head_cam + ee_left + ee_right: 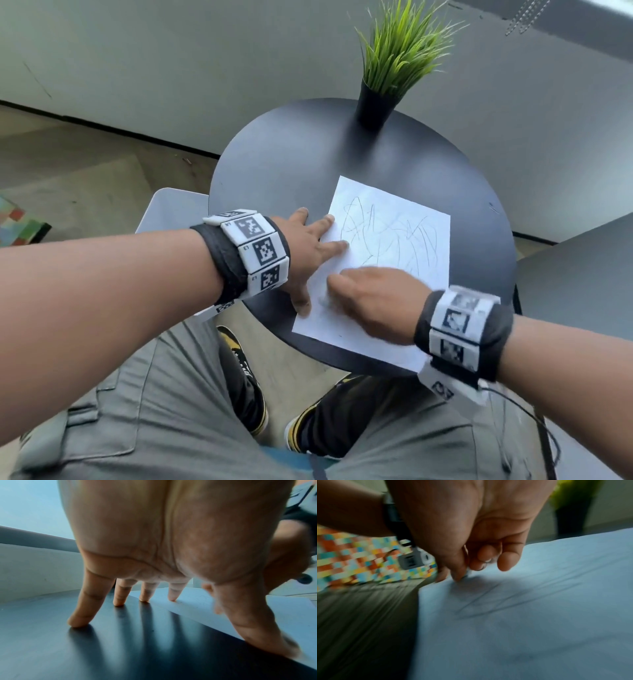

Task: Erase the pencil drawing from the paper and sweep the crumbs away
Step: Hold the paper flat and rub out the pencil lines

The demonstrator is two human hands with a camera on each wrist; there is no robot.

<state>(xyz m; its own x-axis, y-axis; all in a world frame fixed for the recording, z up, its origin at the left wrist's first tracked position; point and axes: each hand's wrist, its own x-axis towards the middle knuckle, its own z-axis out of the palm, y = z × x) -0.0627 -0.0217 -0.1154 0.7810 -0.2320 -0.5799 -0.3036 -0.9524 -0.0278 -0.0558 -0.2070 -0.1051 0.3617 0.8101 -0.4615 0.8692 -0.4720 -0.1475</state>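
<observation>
A white paper with loose pencil scribbles lies on the round black table. My left hand is spread flat at the paper's left edge. In the left wrist view its index fingertip and thumb press on the paper, while the outer fingers rest on the table. My right hand is curled over the paper's lower left part and blurred. In the right wrist view its thumb and fingertips pinch a small pale eraser against the paper. The head view hides the eraser.
A black pot of green grass stands at the table's far edge. A second dark tabletop is close on the right, a white seat on the left. My legs and shoes are under the near edge.
</observation>
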